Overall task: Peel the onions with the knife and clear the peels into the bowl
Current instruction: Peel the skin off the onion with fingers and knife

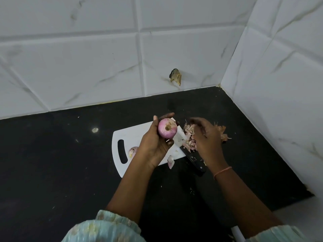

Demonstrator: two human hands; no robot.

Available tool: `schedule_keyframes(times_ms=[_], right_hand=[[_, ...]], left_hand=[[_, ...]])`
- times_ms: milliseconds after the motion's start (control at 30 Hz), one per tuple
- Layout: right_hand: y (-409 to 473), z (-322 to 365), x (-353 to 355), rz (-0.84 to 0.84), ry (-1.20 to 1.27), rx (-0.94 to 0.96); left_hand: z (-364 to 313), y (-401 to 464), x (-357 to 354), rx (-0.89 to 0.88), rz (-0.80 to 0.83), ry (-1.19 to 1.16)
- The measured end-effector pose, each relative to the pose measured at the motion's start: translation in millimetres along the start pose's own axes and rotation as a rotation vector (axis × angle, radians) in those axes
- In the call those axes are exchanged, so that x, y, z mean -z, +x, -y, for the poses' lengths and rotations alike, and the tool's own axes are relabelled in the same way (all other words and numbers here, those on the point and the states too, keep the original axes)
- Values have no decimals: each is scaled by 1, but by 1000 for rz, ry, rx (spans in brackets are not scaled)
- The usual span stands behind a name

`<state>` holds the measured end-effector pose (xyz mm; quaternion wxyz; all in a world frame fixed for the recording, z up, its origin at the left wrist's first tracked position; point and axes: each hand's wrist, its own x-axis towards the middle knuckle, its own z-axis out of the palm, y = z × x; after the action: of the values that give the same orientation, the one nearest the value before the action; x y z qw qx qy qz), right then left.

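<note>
Now left hand (153, 145) grips peeled onion (167, 128); right hand (206, 137), fingers curled, blurred, over peels (189, 137), hold unclear; knife (192, 158) idle; gather loose peels fully

The cutting board (139, 137) lies on the counter (52, 163), near the corner where the two tiled walls (87, 58) meet. Above the board, the left hand (153, 142) holds an onion (167, 128). A second onion (132, 151) lies on the board, left of that hand. The knife (192, 158) lies at the board's right edge, partly on the counter. Right of the board is the pile of peels (190, 138), with the right hand (206, 135) over it. One peel piece (170, 161) rests at the board's near edge.
</note>
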<state>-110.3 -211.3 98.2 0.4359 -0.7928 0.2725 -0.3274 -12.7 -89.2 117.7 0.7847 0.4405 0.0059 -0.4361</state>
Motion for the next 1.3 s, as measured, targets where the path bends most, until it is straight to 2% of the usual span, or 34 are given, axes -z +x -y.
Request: schedule_keyframes(times_ms=[67, 133, 200, 300, 400, 500, 833, 967, 1033, 1167, 1233, 1300], right_hand=[[-7, 20, -5, 89, 86, 149], [-10, 31, -11, 155, 34, 241], [-12, 34, -17, 155, 5, 233], [-12, 38, -22, 48, 96, 152], [-10, 38, -22, -31, 101, 185], [-9, 37, -21, -30, 32, 256], [-9, 38, -25, -130, 76, 195], [-10, 41, -22, -85, 185, 130], [-8, 39, -21, -37, 195, 132], [-4, 29, -19, -80, 6, 205], [-4, 25, -19, -71, -74, 265], [-4, 23, -20, -53, -147, 335]], left_hand=[[1, 0, -2, -42, -47, 72], [1, -1, -2, -99, -92, 138], [4, -3, -1, -200, -91, 270], [10, -7, -3, -377, -109, 470], [12, -7, -7, -455, -141, 476], [15, -5, -7, -478, -144, 437], [27, -4, -6, -675, -200, 503], [23, 1, 0, -648, -153, 513], [20, 2, 2, -558, -84, 526], [11, 4, 6, -295, 76, 519], [9, 6, 6, -273, 105, 512], [12, 6, 4, -310, 67, 505]])
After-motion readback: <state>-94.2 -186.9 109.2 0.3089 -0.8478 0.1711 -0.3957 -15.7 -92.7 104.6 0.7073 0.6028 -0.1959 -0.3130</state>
